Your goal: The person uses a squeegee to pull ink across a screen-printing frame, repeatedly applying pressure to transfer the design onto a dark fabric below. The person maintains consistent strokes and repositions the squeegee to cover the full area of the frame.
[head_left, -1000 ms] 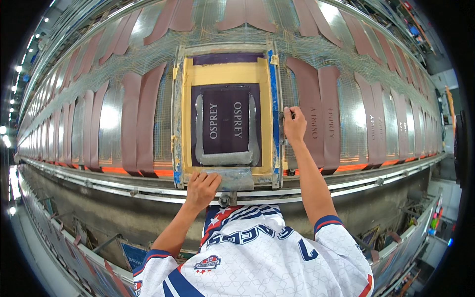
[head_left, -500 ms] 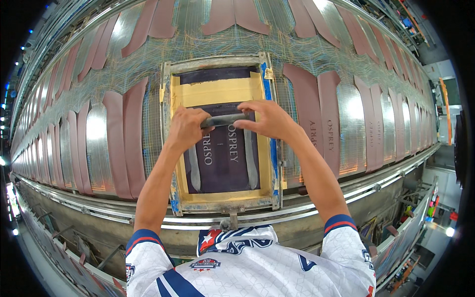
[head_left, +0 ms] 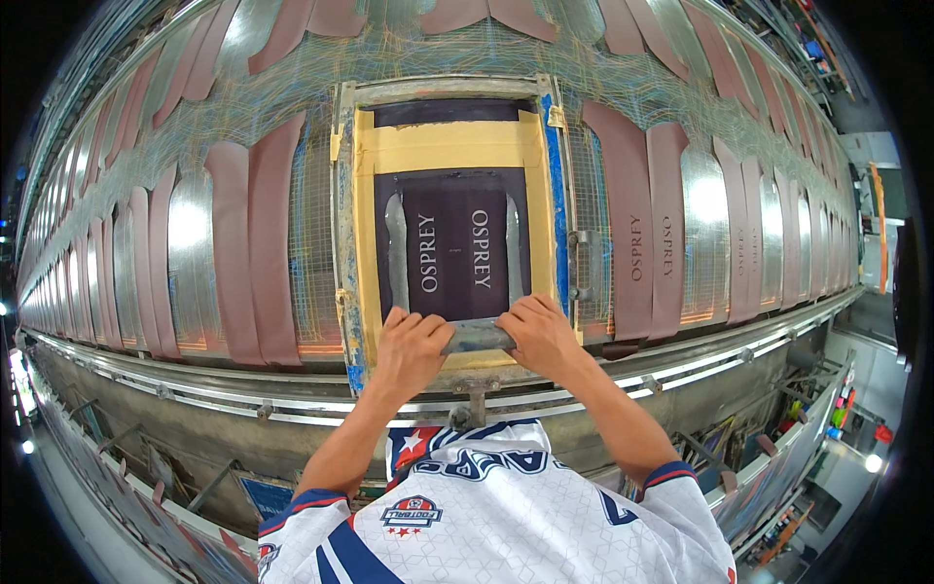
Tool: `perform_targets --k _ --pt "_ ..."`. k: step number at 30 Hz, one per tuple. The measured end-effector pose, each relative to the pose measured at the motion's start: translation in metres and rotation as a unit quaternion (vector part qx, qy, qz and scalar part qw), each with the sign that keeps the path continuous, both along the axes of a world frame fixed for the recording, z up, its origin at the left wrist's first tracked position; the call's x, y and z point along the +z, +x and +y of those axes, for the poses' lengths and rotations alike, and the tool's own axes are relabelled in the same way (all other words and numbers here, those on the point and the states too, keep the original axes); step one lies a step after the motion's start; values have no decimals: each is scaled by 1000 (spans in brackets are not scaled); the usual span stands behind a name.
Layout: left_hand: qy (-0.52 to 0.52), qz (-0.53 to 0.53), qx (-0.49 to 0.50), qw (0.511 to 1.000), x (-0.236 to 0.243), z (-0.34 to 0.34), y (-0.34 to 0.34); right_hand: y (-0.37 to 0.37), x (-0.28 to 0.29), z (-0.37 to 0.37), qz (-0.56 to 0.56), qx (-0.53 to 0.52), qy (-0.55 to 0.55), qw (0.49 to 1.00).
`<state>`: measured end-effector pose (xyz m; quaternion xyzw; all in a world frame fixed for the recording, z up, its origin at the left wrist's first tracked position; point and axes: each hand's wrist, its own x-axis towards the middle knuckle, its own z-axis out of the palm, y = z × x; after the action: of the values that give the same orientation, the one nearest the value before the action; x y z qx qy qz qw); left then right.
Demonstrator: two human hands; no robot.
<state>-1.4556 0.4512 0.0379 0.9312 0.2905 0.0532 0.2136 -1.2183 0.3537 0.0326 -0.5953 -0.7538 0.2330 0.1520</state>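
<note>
My left hand (head_left: pixel 413 346) and my right hand (head_left: pixel 543 334) are closed on the two ends of a grey squeegee (head_left: pixel 476 337). It lies across the near end of a screen-printing frame (head_left: pixel 344 234), over the yellow tape border. Between the tape strips is the dark purple mesh (head_left: pixel 452 219), with two columns of pale lettering running lengthwise. A grey streak of ink (head_left: pixel 397 248) lines the mesh's left side, and another runs down the right. The squeegee's lower edge and what lies beneath the frame are mostly hidden.
Pairs of mauve cut panels (head_left: pixel 272 243) lie along the long table in rows. On the right, some panels (head_left: pixel 632 234) bear printed lettering. A metal rail (head_left: pixel 662 383) edges the table before me, with a bracket (head_left: pixel 474 394) beside the frame. A metal handle (head_left: pixel 583 265) sits on the frame's right.
Both hands have drawn the squeegee from the far part of the mesh toward me, down to the near edge. The lettering is now uncovered. The view has shifted slightly.
</note>
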Motion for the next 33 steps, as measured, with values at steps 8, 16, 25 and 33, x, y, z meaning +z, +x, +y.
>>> perform_targets --k 8,16,25,33 --pt "73 -41 12 996 1 181 78 73 -1 191 -81 -31 -26 996" --pt "59 -11 13 998 -9 64 26 23 -18 73 -8 -36 -14 999" --pt "48 -25 26 998 7 -18 -13 63 10 33 6 -369 159 915" --pt "63 -52 36 996 -4 -18 -24 96 -47 45 80 -517 57 850"
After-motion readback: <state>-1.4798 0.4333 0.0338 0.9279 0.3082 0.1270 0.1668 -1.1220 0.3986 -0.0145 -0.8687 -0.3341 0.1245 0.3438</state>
